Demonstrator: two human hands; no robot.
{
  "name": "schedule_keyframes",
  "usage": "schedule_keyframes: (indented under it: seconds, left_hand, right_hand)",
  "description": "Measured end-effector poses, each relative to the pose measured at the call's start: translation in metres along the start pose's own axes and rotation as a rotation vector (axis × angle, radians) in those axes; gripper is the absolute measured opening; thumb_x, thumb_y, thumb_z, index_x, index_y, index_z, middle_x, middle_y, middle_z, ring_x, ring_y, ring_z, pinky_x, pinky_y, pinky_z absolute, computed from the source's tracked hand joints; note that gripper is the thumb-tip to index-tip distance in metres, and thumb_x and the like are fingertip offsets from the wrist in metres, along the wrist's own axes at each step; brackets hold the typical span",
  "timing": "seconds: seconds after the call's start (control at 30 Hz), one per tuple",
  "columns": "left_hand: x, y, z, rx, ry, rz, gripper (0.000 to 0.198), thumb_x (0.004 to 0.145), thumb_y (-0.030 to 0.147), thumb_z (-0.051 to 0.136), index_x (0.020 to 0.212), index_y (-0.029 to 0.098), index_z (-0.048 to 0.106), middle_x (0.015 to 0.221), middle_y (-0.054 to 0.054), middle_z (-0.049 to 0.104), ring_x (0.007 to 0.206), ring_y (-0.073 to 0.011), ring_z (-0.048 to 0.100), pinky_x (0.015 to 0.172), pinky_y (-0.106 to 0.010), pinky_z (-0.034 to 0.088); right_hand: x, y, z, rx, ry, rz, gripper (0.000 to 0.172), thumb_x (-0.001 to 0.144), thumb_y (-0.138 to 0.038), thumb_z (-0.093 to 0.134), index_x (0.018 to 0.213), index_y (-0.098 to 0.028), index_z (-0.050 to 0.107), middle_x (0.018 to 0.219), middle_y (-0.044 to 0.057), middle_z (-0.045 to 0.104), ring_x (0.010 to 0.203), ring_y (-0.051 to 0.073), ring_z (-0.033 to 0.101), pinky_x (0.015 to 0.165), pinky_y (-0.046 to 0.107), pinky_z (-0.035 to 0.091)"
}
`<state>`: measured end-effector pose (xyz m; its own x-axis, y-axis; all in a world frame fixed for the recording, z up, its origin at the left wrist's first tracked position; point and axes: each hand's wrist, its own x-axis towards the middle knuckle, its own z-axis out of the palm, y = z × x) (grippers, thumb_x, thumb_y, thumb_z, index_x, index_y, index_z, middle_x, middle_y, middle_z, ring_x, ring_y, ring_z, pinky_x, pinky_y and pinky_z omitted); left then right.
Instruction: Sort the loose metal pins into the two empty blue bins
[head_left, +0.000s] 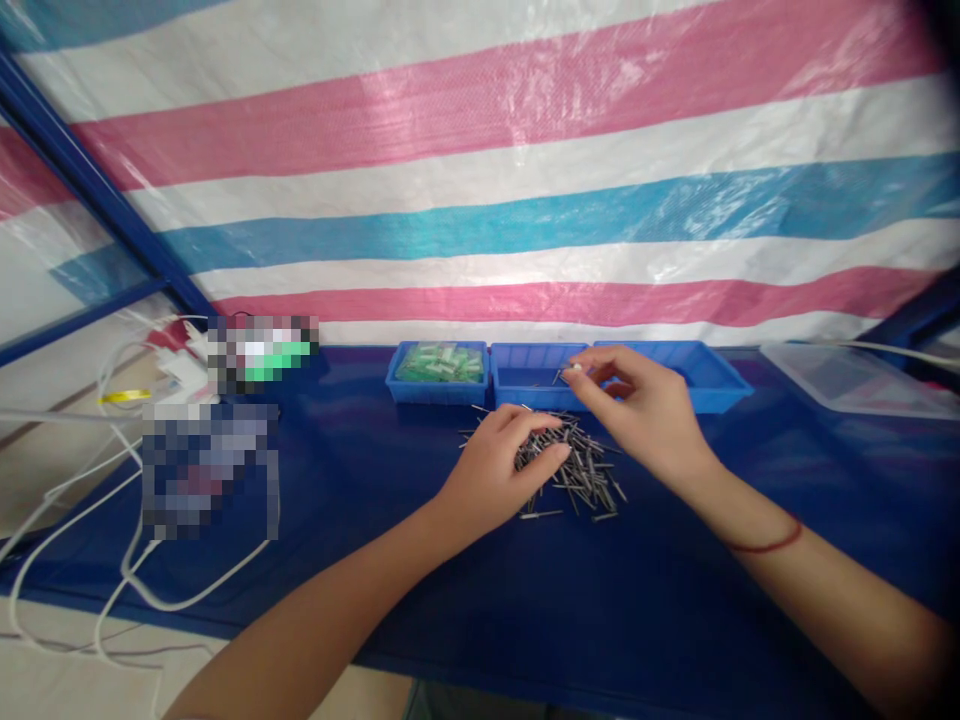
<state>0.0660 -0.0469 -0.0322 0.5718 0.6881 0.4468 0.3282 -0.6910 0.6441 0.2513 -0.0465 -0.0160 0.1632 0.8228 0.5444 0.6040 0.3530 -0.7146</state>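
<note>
A heap of thin dark metal pins (581, 470) lies on the blue table (375, 540). My left hand (501, 462) rests on the heap's left side, fingers curled into the pins. My right hand (637, 400) hovers over the middle blue tray (525, 385), thumb and forefinger pinched on a small pin with a pale tip. To the left stands a blue tray (439, 372) filled with green pieces. A third blue tray (712, 375) sits partly hidden behind my right hand.
A clear plastic lid or tray (847, 380) lies at the far right. White cables (112, 540) and blurred-out items occupy the table's left end. A striped pink, white and blue tarp (525, 180) hangs right behind the trays.
</note>
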Motion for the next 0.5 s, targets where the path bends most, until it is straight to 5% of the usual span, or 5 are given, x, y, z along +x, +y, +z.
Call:
schedule_keyframes:
  seconds: [0.13, 0.23, 0.5]
  left_hand:
    - [-0.006, 0.002, 0.008, 0.287, -0.217, 0.212, 0.027, 0.093, 0.04, 0.049, 0.106, 0.022, 0.066, 0.105, -0.004, 0.064, 0.099, -0.0197, 0.053, 0.086, -0.035, 0.038]
    - [-0.011, 0.0, 0.017, 0.47, -0.309, 0.333, 0.028, 0.092, 0.044, 0.05, 0.108, 0.026, 0.065, 0.109, -0.002, 0.064, 0.102, -0.0207, 0.05, 0.081, -0.037, 0.033]
    - [-0.012, -0.006, 0.023, 0.656, -0.282, 0.448, 0.011, 0.093, 0.03, 0.055, 0.09, 0.024, 0.065, 0.099, 0.001, 0.066, 0.096, -0.018, 0.051, 0.079, -0.038, 0.026]
  right_hand:
    - [0.025, 0.018, 0.012, -0.267, -0.042, -0.138, 0.018, 0.084, -0.029, 0.059, 0.098, -0.018, 0.064, 0.086, 0.006, 0.068, 0.064, 0.017, 0.058, 0.066, 0.033, 0.046]
    - [0.019, 0.02, 0.013, -0.33, -0.058, -0.179, 0.029, 0.083, -0.028, 0.058, 0.109, -0.016, 0.06, 0.091, 0.008, 0.067, 0.066, 0.018, 0.058, 0.068, 0.034, 0.047]
    - [-0.031, 0.003, -0.01, -0.251, -0.125, -0.117, 0.025, 0.085, -0.026, 0.055, 0.109, -0.019, 0.057, 0.091, 0.003, 0.065, 0.064, 0.014, 0.056, 0.061, 0.028, 0.046]
